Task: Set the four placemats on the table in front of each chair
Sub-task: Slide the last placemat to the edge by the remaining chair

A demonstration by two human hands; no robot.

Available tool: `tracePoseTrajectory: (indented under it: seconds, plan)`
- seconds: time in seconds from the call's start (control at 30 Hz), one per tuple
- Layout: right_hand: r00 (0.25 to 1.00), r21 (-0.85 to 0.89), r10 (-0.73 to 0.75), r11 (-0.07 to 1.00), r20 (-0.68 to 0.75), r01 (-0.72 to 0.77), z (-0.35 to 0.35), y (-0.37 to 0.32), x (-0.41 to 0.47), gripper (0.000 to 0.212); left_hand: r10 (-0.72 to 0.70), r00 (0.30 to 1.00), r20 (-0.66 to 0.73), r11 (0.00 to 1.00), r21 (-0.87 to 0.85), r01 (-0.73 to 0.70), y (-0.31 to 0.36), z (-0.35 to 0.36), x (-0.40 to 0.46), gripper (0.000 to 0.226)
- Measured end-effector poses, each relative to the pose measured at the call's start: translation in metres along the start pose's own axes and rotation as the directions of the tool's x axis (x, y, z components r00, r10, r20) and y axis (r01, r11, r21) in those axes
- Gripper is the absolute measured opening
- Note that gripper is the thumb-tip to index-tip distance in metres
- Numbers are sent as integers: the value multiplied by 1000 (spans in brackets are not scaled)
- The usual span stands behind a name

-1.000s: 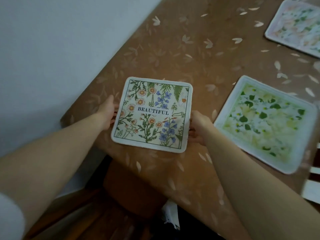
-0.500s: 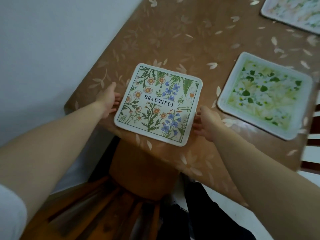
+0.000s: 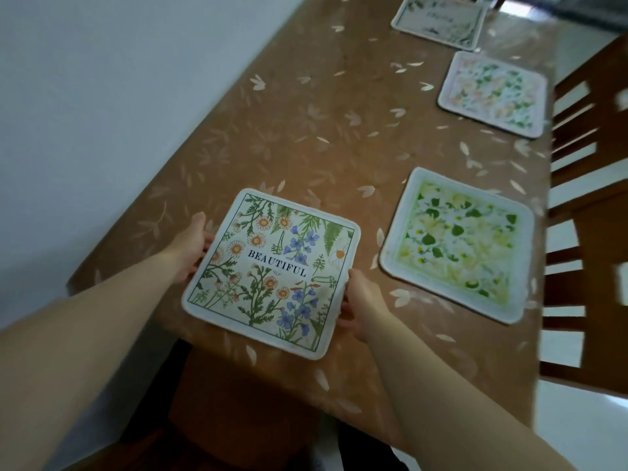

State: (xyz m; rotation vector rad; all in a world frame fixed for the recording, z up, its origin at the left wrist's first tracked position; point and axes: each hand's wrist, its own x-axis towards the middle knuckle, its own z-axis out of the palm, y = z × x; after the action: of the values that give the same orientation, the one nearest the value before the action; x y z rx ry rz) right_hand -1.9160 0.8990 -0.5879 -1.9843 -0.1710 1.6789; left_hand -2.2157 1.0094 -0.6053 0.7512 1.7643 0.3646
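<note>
A square floral placemat with the word BEAUTIFUL (image 3: 272,271) lies flat near the table's near end. My left hand (image 3: 190,248) holds its left edge and my right hand (image 3: 362,305) holds its right edge, fingers tucked at the mat's sides. A green and yellow leaf placemat (image 3: 457,244) lies to its right by the table's right edge. Farther along that edge sits a pale pink floral placemat (image 3: 492,93). A fourth mat with dark leaves (image 3: 440,20) lies at the far end.
The table (image 3: 306,130) wears a brown cloth with pale petal prints and runs along a white wall on the left. A dark wooden chair (image 3: 591,212) stands at the right side. Another wooden seat (image 3: 217,402) is under the near end.
The view has lifted, so the far mats now show. Both hands stay at the BEAUTIFUL mat's edges, and the mat sits slightly turned on the cloth.
</note>
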Motion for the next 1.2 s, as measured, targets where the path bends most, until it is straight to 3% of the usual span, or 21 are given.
tracePoseTrajectory:
  seconds: [0.23,0.4,0.53,0.77,0.9,1.2]
  plan:
    - [997,-60,-15,998,-73,10,-17,18,-9,44,43,999,22,998,45,-44,3,15,-15,74]
    - [998,-36,-16,999,-53,14,-26,27,-15,41,42,999,27,995,86,-44,0,21,-31,76]
    - [1000,-28,-9,1000,-24,9,-29,27,-17,37,128,990,52,986,103,-133,-5,23,-41,68]
    - [1000,-39,-24,999,-18,23,-29,28,-14,37,121,991,59,991,54,-124,-13,19,-50,55]
    - [999,-53,-43,998,-23,41,-28,33,-14,43,136,990,36,990,43,-137,-17,15,-47,70]
    - [998,-55,-53,997,-24,52,-27,33,-14,46,142,989,44,989,19,-143,-26,8,-41,81]
